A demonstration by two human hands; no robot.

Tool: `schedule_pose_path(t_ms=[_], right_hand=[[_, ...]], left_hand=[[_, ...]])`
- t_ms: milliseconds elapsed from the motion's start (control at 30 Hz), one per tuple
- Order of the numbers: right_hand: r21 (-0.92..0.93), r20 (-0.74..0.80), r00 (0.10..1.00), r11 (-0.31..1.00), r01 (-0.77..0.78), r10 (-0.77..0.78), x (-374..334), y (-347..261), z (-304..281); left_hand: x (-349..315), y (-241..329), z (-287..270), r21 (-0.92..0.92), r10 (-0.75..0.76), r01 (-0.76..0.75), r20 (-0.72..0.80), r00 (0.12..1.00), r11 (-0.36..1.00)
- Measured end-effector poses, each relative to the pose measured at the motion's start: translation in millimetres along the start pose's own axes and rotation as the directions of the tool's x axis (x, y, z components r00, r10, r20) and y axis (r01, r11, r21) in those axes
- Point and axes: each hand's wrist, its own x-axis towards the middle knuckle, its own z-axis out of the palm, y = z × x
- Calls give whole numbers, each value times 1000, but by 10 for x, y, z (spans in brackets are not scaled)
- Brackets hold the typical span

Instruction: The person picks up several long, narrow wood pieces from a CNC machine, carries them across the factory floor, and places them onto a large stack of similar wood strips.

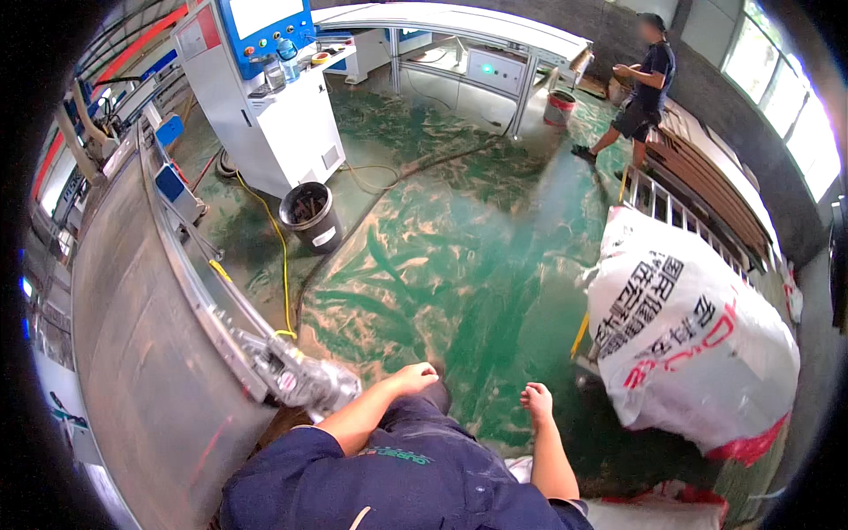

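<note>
1. The green floor fills the middle, smeared with pale dust; the picture's black round rim cuts off the room at the edges.
2. A long grey metal panel runs down the left, its near end lost at the lower rim.
3. At the back, the white counter is cut by the top edge and partly covered by the cabinet.
4. The white cabinet has a blue control board, its screen cropped above.
5. The big white sack, nearest to the right hand, slumps at the person's right, well apart from the fingers; it hides much of a ladder and the lower part of a board stack.
6. A co-worker stands beyond; what the co-worker's hands hold is too small to tell.
7. The black bucket stands by the cabinet, its dark contents unclear.
8. The metal fitting at the panel's end sits near the left forearm, which covers part of it.
9. The left hand lies over or just above the dark trouser leg, perhaps resting there; its fingers are mostly hidden, so I cannot tell its grip.
10. The right hand is raised with fingers loosely curled; whether its grip is pressed together I cannot tell.
</note>
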Motion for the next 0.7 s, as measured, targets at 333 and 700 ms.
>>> schedule_pose_path(t_ms=[333, 700], right_hand=[[-312, 10, 976, 928, -205, 219, 1548, -230, -386], [-285, -26, 994, 952, -109, 106, 4446, 539, -263]], left_hand=[[2520, 451, -1340, 198, -121, 127, -42, 992, 972], [5349, 2598, -3679, 163, 179, -165, -79, 981, 973]])
